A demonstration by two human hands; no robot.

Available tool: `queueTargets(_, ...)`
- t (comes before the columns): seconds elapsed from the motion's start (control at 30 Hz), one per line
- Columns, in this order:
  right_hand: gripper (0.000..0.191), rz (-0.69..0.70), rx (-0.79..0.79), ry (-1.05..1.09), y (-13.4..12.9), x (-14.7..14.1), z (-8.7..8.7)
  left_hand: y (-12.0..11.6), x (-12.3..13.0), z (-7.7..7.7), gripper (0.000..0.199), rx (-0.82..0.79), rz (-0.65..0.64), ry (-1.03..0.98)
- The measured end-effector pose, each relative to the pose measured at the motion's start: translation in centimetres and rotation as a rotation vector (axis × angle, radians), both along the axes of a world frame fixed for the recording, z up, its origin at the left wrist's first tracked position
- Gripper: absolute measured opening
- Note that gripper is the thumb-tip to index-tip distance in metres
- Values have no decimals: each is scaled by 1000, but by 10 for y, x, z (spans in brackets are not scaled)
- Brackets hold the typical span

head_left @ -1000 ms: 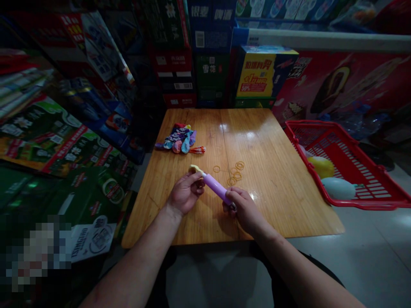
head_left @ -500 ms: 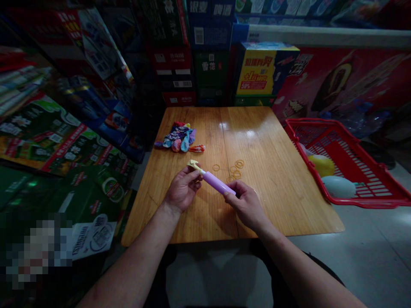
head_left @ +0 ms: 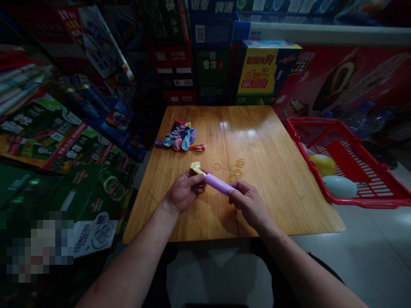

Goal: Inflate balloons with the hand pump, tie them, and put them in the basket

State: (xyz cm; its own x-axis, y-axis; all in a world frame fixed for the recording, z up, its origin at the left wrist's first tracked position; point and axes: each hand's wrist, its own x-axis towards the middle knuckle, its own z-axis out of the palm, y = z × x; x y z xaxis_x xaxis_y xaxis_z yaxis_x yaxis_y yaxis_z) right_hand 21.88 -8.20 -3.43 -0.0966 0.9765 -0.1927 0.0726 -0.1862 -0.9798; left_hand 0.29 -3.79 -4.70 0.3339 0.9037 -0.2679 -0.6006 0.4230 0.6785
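Observation:
My right hand [head_left: 245,196] grips the near end of a purple balloon pump [head_left: 218,184], which slants up to the left above the table. My left hand [head_left: 188,188] is closed at the pump's nozzle end, thumb and fingers pinching the neck of a pale yellow balloon [head_left: 195,166]. The balloon is limp and folds over beyond the fingertips. Its neck covers most of the nozzle. Beyond my hands lies a pile of uninflated balloons [head_left: 180,136] in several colours. Several thin rubber bands [head_left: 237,173] are scattered to the right of the pile, nearer to me.
The wooden table [head_left: 257,141] fills the middle. At its right stands a red basket [head_left: 374,171] holding a yellow balloon [head_left: 323,164] and a light blue balloon [head_left: 340,186], both inflated. Stacked drink cartons [head_left: 212,68] rise behind the table, with more green boxes [head_left: 93,201] at the left.
The balloon's neck has slid further onto the nozzle, and less of the white tip shows. My left hand has shifted slightly right, towards the pump body.

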Motion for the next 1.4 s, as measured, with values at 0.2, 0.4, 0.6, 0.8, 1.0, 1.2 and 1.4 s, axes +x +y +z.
queueTargets(0.2, 23, 2, -20, 49, 7, -2, 0, -3, 10, 0, 27, -84, 25, -87)
queueTargets(0.4, 30, -95, -143, 243, 19, 8, -8, 12, 7, -2, 16, -188, 270, -85)
queueTargets(0.6, 24, -124, -267, 816, 42, 41, -2, 25, -8, 13, 18, -176, 453, -158)
queueTargets(0.8, 14, -75, -308, 982, 43, 45, -2, 26, -4, 14, 13, -138, 445, -184)
queueTargets(1.0, 12, -115, -337, 1035, 39, 37, -4, 21, 8, 9, 16, -89, 425, -123)
queueTargets(1.2, 10, -105, -443, 1120, 29, 9, -12, -1, 30, 3, 23, -91, 255, -195)
queueTargets(1.4, 4, -138, -437, 1140, 38, 11, -11, 9, 23, 10, 21, -83, 267, -207)
